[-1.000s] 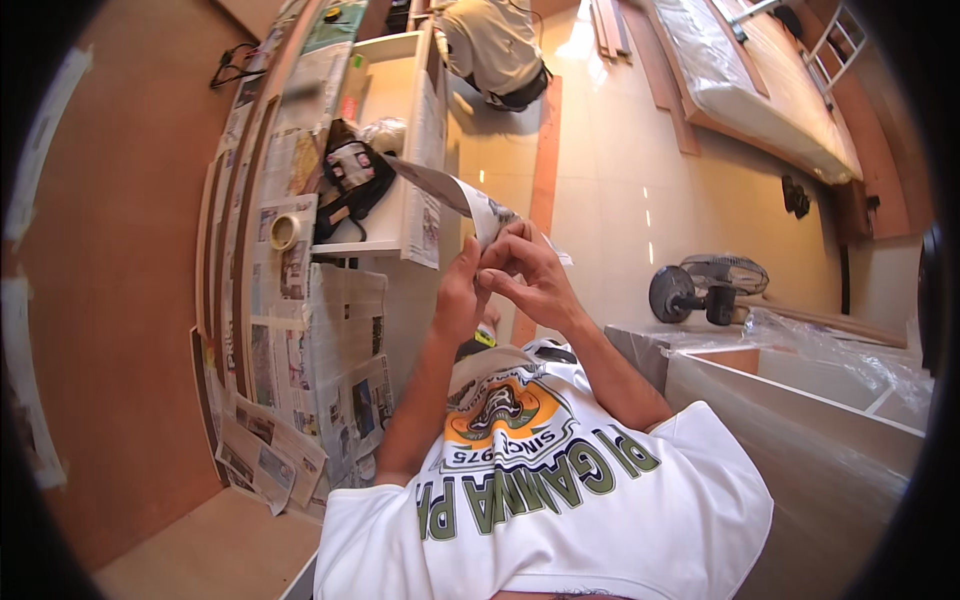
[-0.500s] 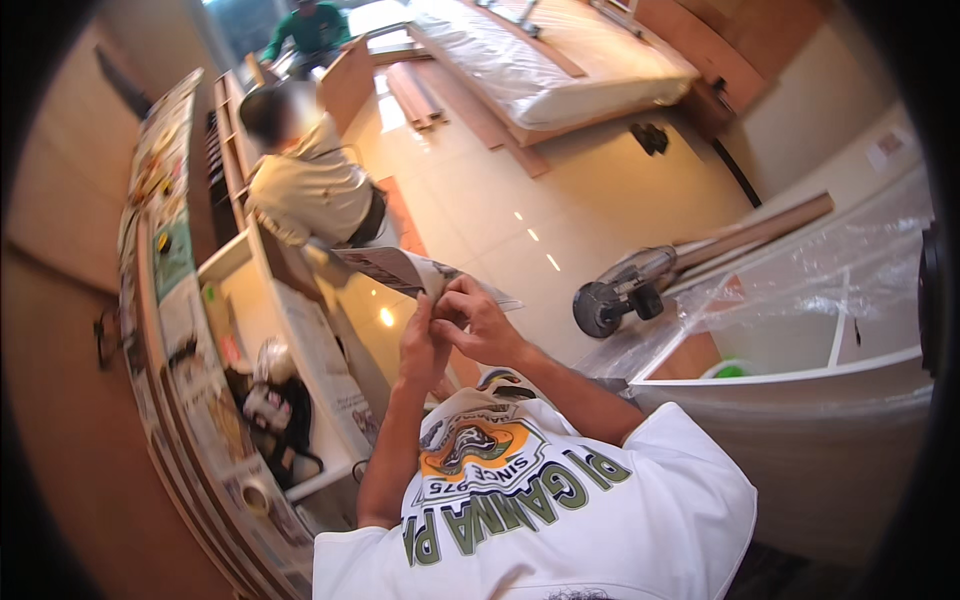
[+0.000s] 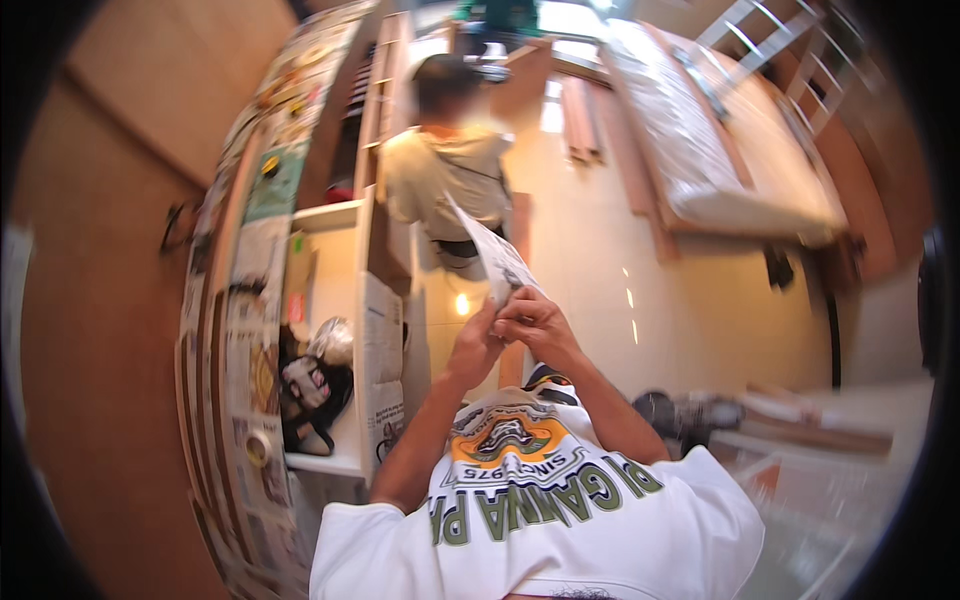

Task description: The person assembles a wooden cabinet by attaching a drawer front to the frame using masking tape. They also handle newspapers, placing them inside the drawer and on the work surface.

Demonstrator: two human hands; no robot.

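A sheet of printed paper point(image 3: 496, 254), like newspaper, stands tilted up in front of me, seen nearly edge-on. My left hand point(image 3: 480, 340) pinches its lower end. Right beside it, my right hand point(image 3: 534, 322) is closed on the same end, its fingers bent over the paper and almost touching the left thumb. The two hands partly hide where the paper is gripped. Both forearms reach forward from my white shirt.
A person in a light shirt point(image 3: 440, 185) is just ahead. On the left, a white open cabinet point(image 3: 345, 440) holds a black bag point(image 3: 318, 385); a tape roll point(image 3: 258, 448) lies on the paper-covered surface beside it. A plastic-wrapped mattress point(image 3: 690, 150) and wooden boards point(image 3: 580, 125) lie farther off, right.
My view has turned left, so the room has shifted rightward in the picture. The paper has gone from spread sideways to more upright and edge-on. Both hands keep hold of it.
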